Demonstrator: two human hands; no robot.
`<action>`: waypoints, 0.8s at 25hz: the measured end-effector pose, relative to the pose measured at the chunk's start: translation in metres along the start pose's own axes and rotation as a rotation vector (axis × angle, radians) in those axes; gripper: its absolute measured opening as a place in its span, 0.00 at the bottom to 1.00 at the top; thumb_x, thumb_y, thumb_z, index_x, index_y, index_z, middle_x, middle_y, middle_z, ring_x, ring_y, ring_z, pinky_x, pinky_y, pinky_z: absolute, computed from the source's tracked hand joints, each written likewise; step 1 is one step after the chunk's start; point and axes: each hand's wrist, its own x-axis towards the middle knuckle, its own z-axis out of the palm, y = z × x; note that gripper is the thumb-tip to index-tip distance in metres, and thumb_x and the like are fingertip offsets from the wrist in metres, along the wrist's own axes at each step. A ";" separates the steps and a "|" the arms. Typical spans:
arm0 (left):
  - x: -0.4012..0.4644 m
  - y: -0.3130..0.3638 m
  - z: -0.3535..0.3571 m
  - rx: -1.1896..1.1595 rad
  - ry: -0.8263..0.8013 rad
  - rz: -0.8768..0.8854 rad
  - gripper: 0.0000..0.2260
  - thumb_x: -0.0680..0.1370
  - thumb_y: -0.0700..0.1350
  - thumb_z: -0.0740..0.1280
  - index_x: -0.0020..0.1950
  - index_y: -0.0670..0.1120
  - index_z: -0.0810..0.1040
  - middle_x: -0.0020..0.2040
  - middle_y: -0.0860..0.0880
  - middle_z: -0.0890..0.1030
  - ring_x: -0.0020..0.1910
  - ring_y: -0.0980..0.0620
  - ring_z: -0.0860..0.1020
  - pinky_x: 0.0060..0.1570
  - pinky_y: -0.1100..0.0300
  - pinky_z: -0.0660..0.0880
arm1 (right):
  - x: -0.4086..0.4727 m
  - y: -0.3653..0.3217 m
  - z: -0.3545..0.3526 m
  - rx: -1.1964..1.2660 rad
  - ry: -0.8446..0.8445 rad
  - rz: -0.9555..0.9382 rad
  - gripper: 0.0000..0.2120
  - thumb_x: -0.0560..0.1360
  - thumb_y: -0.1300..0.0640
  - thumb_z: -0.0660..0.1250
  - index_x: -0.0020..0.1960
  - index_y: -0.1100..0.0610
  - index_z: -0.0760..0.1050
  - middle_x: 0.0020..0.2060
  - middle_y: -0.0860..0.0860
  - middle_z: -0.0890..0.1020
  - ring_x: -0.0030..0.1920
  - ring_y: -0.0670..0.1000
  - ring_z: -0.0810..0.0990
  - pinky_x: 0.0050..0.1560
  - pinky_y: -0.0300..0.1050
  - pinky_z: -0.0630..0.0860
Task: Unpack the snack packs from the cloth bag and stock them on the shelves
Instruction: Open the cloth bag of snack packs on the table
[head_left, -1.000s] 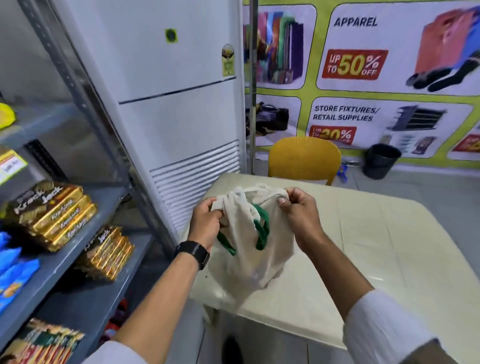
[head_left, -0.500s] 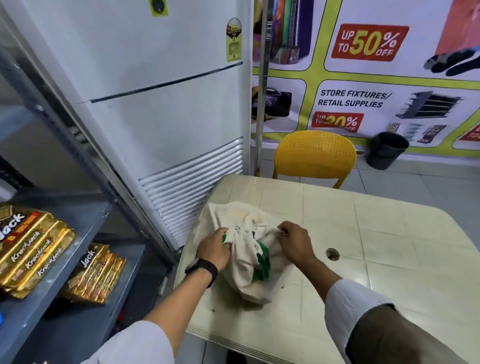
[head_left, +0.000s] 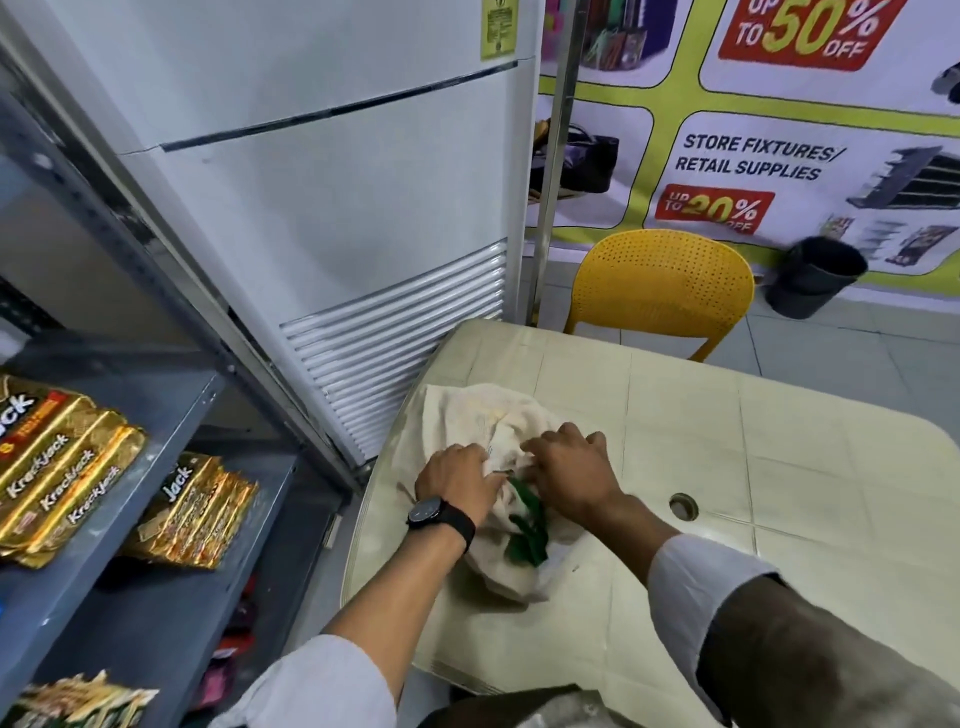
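Left hand (head_left: 457, 480): fingers curled, bunching cream cloth bag (head_left: 498, 431) beside green handles (head_left: 527, 530).
Right hand (head_left: 569, 470): fingers bent, pressing into bag's gathered mouth.
Bag: slumped on table (head_left: 727, 467), near left edge.
Snack packs (head_left: 62, 467): gold, stacked on grey shelves (head_left: 171, 410).
Hidden: bag contents; fingertips buried in folds.
Change: bag flatter, lower than half a second earlier.
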 end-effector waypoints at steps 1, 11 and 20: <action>-0.001 -0.002 0.001 -0.043 0.003 -0.047 0.13 0.78 0.56 0.69 0.61 0.55 0.82 0.59 0.51 0.84 0.58 0.46 0.81 0.53 0.54 0.79 | 0.004 0.007 0.000 0.048 -0.005 0.030 0.16 0.77 0.56 0.63 0.62 0.46 0.80 0.58 0.48 0.84 0.63 0.56 0.75 0.55 0.55 0.65; -0.058 -0.012 0.007 -0.923 0.422 -0.355 0.04 0.76 0.41 0.74 0.45 0.51 0.85 0.41 0.54 0.86 0.41 0.57 0.83 0.44 0.58 0.79 | -0.019 0.040 0.002 0.763 0.421 0.271 0.06 0.78 0.53 0.72 0.52 0.48 0.87 0.48 0.47 0.89 0.52 0.54 0.83 0.57 0.55 0.78; -0.046 0.007 0.010 -0.965 0.092 -0.265 0.18 0.79 0.32 0.63 0.57 0.53 0.81 0.55 0.53 0.83 0.57 0.58 0.80 0.59 0.62 0.76 | 0.009 0.020 -0.028 0.455 -0.038 -0.081 0.27 0.77 0.52 0.65 0.75 0.38 0.69 0.69 0.45 0.77 0.66 0.52 0.74 0.64 0.57 0.72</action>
